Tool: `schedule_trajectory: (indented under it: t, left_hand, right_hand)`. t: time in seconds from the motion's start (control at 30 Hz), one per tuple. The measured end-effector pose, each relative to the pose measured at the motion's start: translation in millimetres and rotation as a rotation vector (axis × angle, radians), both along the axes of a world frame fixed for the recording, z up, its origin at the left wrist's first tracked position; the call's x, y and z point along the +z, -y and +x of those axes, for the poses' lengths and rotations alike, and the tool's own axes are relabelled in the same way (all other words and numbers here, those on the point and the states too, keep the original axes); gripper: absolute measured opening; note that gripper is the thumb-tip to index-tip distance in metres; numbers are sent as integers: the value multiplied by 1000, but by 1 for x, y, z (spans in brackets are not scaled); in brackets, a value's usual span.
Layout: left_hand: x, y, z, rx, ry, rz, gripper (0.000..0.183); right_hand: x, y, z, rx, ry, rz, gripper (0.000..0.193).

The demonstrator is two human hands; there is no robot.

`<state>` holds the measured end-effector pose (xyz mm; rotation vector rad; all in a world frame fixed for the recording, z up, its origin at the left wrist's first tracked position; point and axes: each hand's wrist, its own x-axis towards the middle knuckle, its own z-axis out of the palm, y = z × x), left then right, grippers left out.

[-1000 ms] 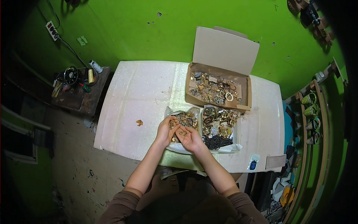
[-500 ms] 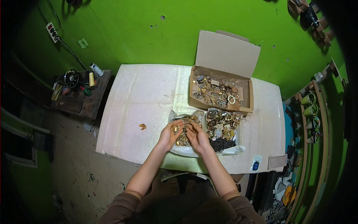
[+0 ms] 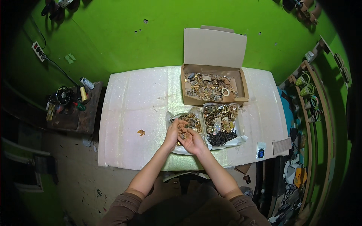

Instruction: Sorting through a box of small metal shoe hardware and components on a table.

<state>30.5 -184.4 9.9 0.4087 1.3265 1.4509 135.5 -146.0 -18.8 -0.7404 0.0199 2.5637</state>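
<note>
Cupped toward each other, my left hand (image 3: 172, 135) and my right hand (image 3: 193, 143) meet low over a tray lined with white plastic (image 3: 168, 116). Small gold-coloured metal pieces (image 3: 183, 134) show in the hollow between my curved fingers. More loose metal fittings (image 3: 193, 119) fill the tray beyond my fingertips; my hands hide its near part. Touching it on the right, a second lined tray (image 3: 242, 140) holds metal buckles and rings (image 3: 221, 110), with a heap of black chain-like pieces (image 3: 221, 138) at its near end.
An open cardboard box (image 3: 215, 47) of mixed metal fittings stands behind the trays on the pale table (image 3: 128, 98). A brown scrap (image 3: 141, 132) lies left; a small blue packet (image 3: 261, 150) and a card (image 3: 282, 145) lie right. A side table (image 3: 81, 120) carries thread spools.
My hands have drawn closer together, fingers now meeting and curled around small metal pieces. The whole view has shifted slightly, so the box and trays appear further left.
</note>
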Motion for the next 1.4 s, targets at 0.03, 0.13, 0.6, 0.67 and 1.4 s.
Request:
schedule_trajectory:
  t: [0.03, 0.13, 0.6, 0.67, 1.4]
  left_hand:
    - [0, 0, -2, 11, 74, 2, 43]
    - [2, 2, -8, 51, 105, -9, 42]
    - [-2, 23, -29, -132, 120, -6, 47]
    - [-1, 23, -26, -154, 91, -1, 47]
    - [9, 39, -25, -210, 57, 22, 46]
  right_hand:
    - [-1, 1, 1, -6, 0, 1, 21]
    - [-3, 0, 3, -11, 16, -9, 23]
    - [15, -17, -1, -123, 75, 157, 34]
    - [12, -26, 3, -186, 153, 254, 37]
    - [20, -27, 19, 87, 862, 1120, 29]
